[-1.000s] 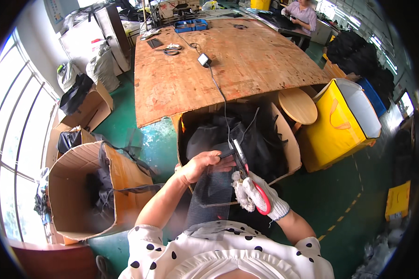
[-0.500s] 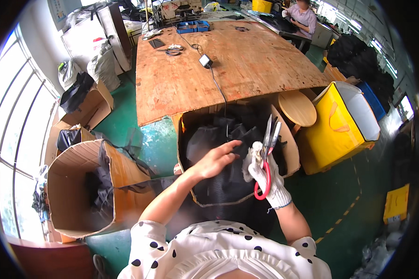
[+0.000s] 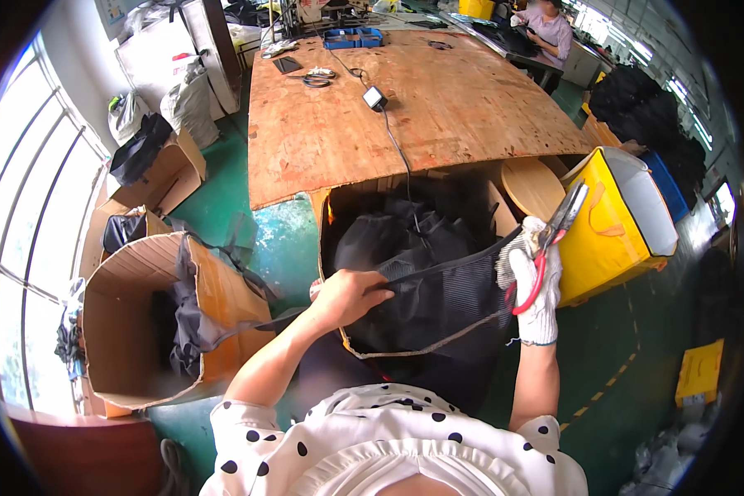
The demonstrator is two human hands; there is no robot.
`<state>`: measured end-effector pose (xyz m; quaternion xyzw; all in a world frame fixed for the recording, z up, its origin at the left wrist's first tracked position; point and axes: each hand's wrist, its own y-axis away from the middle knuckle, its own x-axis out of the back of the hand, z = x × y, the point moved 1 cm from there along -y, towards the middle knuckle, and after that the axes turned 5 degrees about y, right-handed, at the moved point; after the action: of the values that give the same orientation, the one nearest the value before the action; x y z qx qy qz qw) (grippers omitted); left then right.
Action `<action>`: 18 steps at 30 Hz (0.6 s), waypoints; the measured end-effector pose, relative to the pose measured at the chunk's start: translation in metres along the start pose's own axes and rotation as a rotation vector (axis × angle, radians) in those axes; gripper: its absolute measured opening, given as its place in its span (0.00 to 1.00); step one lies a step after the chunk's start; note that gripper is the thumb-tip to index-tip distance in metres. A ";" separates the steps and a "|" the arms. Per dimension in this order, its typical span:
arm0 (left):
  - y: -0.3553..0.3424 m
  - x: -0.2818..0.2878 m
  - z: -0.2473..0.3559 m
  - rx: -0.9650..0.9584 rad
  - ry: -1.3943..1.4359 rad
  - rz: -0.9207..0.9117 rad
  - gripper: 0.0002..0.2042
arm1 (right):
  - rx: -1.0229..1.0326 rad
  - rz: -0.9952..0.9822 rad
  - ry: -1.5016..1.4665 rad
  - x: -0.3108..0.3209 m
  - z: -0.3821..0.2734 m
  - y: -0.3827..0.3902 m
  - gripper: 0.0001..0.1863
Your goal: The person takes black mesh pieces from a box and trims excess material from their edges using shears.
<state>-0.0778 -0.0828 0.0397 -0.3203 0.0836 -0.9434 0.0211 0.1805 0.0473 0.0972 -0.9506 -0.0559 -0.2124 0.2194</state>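
A person stretches a black mesh piece (image 3: 438, 285) taut at centre frame, above an open cardboard box (image 3: 339, 207) of dark fabric. The bare left hand (image 3: 347, 296) pinches its near end closed; the gloved right hand (image 3: 531, 285) grips the far end together with red-handled scissors (image 3: 550, 244), blades pointing up. The step looks like inspecting the piece, and any trimming would need the blades brought to the edge. Half a second ago the hands were closer together, the mesh slack.
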 end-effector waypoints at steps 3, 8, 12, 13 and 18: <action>-0.009 0.010 0.019 -0.048 0.085 -0.036 0.13 | 0.139 0.069 0.046 0.014 0.022 -0.002 0.27; -0.043 0.026 0.043 0.115 0.908 -0.400 0.11 | -0.078 0.071 -0.079 0.028 0.032 0.000 0.28; -0.048 0.006 0.020 0.079 1.032 -0.379 0.11 | 0.095 0.159 0.041 0.030 0.042 0.000 0.27; -0.045 0.001 0.015 0.081 1.031 -0.385 0.11 | 0.092 0.151 0.037 0.029 0.044 0.001 0.28; -0.028 -0.019 0.004 0.279 1.500 -0.444 0.17 | -0.157 0.034 -0.124 0.005 0.019 -0.007 0.04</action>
<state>-0.0599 -0.0541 0.0358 0.3971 -0.1094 -0.8913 -0.1896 0.1906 0.0620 0.0865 -0.9769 -0.0365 -0.1532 0.1441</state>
